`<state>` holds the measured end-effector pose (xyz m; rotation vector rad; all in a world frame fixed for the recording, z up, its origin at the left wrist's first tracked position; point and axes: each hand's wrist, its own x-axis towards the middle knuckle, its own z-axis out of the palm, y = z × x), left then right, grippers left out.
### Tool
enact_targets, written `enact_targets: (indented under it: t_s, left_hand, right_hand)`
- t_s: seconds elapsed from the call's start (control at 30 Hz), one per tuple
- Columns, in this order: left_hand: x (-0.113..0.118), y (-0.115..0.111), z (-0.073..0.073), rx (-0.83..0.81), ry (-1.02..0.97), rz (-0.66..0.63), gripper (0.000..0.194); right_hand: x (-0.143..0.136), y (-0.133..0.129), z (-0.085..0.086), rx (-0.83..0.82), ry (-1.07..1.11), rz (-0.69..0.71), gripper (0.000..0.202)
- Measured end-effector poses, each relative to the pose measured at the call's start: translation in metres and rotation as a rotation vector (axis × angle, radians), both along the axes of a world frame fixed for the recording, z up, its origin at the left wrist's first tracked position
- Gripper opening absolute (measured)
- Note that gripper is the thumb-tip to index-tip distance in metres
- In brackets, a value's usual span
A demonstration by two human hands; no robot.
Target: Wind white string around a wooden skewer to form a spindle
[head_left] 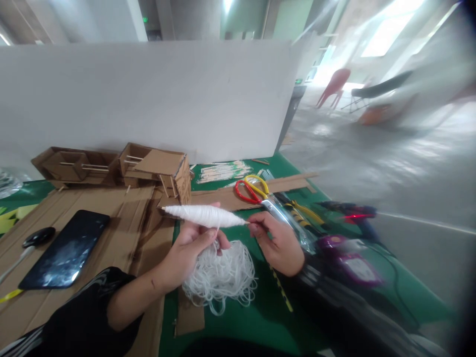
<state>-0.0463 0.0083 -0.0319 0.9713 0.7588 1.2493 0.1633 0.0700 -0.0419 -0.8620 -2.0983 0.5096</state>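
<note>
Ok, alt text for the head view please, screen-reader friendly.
Two bare hands, left and right, hold a spindle-shaped winding of white string above a loose string pile on a green table. Red-and-yellow-handled scissors, cardboard structures and a dark phone lie around them.

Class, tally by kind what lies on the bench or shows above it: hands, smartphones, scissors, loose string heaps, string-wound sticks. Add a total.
Hands: 2 (left, right)
Smartphone: 1
Scissors: 1
Loose string heap: 1
String-wound stick: 1
Total: 6

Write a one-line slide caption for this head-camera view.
Head view: the left hand steadies a spindle of white string while the right hand pinches its tip above loose string.
</note>
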Motion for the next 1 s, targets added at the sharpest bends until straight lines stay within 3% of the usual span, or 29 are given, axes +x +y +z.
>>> enact_targets:
  t_s: [0.17, 0.37, 0.53, 0.67, 0.83, 1.0]
  left_hand:
    - [0.001, 0.0, 0.007, -0.098, -0.015, 0.027, 0.051]
    - [0.003, 0.0, 0.01, -0.099, -0.025, 0.101, 0.017]
    - [0.001, 0.001, 0.003, -0.037, 0.018, 0.047, 0.018]
    - [0.001, 0.002, 0.001, -0.021, 0.098, 0.002, 0.007]
    - [0.001, 0.001, 0.001, -0.003, 0.127, -0.01, 0.007]
    - [0.002, 0.001, 0.0, 0.019, 0.145, 0.005, 0.035]
  right_hand:
    - [0.0, -0.001, -0.001, -0.021, 0.025, -0.024, 0.013]
    - [0.001, -0.002, -0.004, -0.119, 0.099, -0.065, 0.021]
    - [0.0, -0.002, -0.002, -0.13, 0.101, -0.07, 0.024]
    - [-0.001, -0.003, 0.001, -0.127, 0.051, -0.07, 0.032]
    - [-0.001, -0.004, 0.002, -0.151, 0.019, -0.059, 0.037]
    - [-0.002, -0.003, 0.003, -0.196, 0.0, -0.017, 0.039]
